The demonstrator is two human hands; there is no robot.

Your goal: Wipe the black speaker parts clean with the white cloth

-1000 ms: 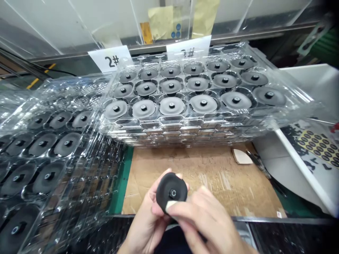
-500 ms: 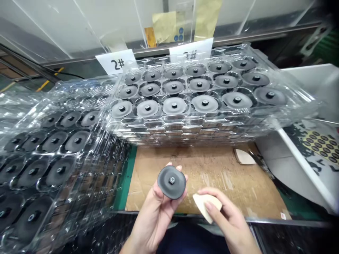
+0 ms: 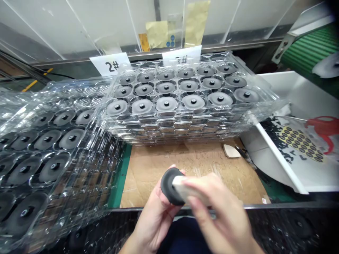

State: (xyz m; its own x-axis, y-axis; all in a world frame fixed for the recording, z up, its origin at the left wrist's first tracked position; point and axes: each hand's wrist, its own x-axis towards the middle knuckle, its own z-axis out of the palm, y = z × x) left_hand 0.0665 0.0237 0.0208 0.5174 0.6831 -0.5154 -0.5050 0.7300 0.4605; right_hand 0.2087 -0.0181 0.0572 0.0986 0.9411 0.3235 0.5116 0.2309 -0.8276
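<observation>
My left hand (image 3: pixel 156 215) grips a round black disc (image 3: pixel 168 187), its face tilted toward the right. Pinched in my right hand (image 3: pixel 219 208) is a cream-coloured wedge-shaped pad (image 3: pixel 182 185), blurred by motion. The pad's tip lies over the middle of the disc and hides its central stud; whether it presses on the face I cannot tell. Both hands are above a brown cardboard sheet (image 3: pixel 148 169). Beyond them, a stack of clear plastic trays (image 3: pixel 172 120) holds rows of similar discs, each with a raised stud.
More clear trays (image 3: pixel 87 169) of discs stand at the left. A second cream pad (image 3: pixel 231 151) lies on the cardboard beside a dark slim tool (image 3: pixel 246 155). At right, a white bin (image 3: pixel 280 158) contains a yellow sticker sheet (image 3: pixel 300 143), black scraps and a red-handled tool (image 3: pixel 324 128).
My right hand has moved left and up, bringing the pad onto the disc. The disc has tilted to the right in my left hand. The camera view has turned slightly right.
</observation>
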